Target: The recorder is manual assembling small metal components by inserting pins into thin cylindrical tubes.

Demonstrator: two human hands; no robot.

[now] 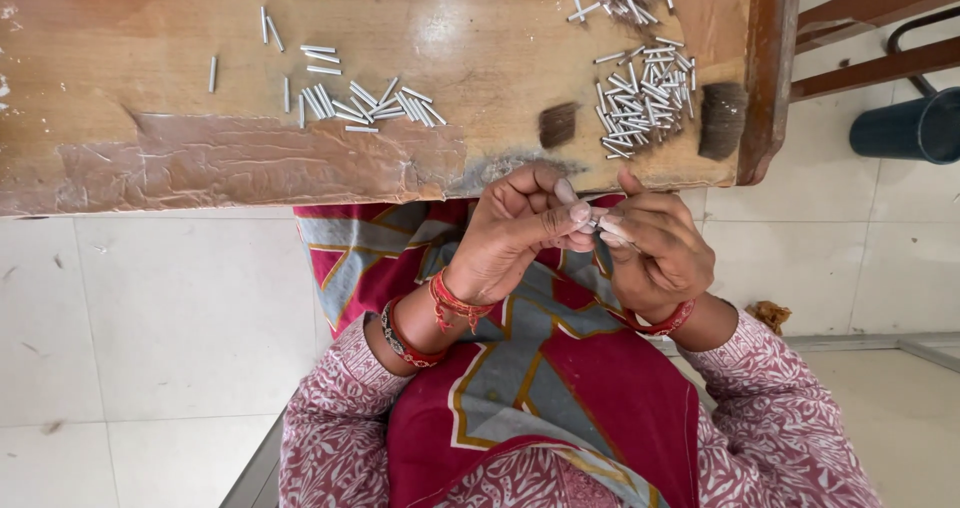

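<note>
Both hands work off the surface [250,168], just past its near edge, over your lap. Left hand [515,233] and right hand [655,253] meet fingertip to fingertip. Both grips are closed on a small silver tube [597,222], pinched between thumb and fingers from each side. Only a short bit of it shows between the fingertips; the rest is hidden, so you can't tell from here if it's one piece or two.

Risks:
- The tube is tiny and smooth. Ease either pinch and it drops into the patterned cloth [540,368] on your lap or onto the tiled floor [150,348], hard to find.
- You're holding it clear of the surface, so nothing catches a slip.
- The loose pile of tubes [640,98] sits near the far right corner, close to the edge. A wrist bump could roll some off.
- The neat row of tubes [365,103] in the middle could scatter the same way.
</note>
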